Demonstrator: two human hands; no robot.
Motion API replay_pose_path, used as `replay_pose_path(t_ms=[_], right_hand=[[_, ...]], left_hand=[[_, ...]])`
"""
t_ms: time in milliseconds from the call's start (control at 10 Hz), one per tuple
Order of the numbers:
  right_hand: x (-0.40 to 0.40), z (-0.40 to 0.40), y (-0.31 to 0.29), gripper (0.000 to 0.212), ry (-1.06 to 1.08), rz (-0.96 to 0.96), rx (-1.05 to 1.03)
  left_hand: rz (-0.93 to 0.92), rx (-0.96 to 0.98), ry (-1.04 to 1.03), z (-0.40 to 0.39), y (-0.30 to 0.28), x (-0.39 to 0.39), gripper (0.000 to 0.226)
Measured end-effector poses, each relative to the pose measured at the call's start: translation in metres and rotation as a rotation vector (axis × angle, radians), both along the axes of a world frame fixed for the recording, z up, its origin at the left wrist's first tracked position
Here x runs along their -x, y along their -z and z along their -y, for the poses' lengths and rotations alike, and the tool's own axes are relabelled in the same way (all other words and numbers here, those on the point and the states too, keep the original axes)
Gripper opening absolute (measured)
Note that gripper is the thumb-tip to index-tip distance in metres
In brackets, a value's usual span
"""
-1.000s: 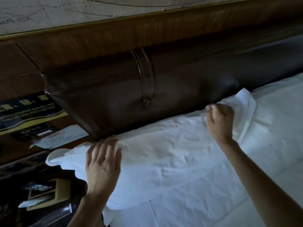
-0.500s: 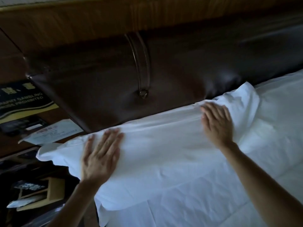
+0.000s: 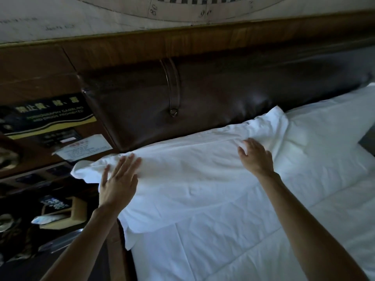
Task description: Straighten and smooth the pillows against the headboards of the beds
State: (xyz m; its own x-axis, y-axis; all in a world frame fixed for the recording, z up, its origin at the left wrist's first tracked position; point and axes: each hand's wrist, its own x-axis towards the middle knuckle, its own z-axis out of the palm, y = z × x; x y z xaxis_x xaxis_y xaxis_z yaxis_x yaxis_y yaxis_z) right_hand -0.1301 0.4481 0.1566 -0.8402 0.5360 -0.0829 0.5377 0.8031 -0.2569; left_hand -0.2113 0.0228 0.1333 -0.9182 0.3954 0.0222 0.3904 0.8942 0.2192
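Head: flat hands (image 3: pixel 186 171) on wrinkled wht pillow (image 3: pixel 192 169).

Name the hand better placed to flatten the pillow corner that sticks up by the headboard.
Right. The right hand rests on the pillow just below the raised corner at the headboard. The left hand lies flat near the pillow's opposite end.

Pretty dim overall; the white cotton pillow (image 3: pixel 182 169) catches cool bluish light, the padded dark brown leather headboard (image 3: pixel 223 94) shows soft sheen, left side murky, slight motion blur.
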Motion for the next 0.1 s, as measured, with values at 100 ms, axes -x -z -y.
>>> replay_pose_path(t_ms=[100], right_hand=[[-0.0151,0.0116,-0.0397,0.047,0.042,0.204,0.144]], left_hand=[[0.202,0.008,-0.022,0.0,-0.0363,0.0078,0.049]])
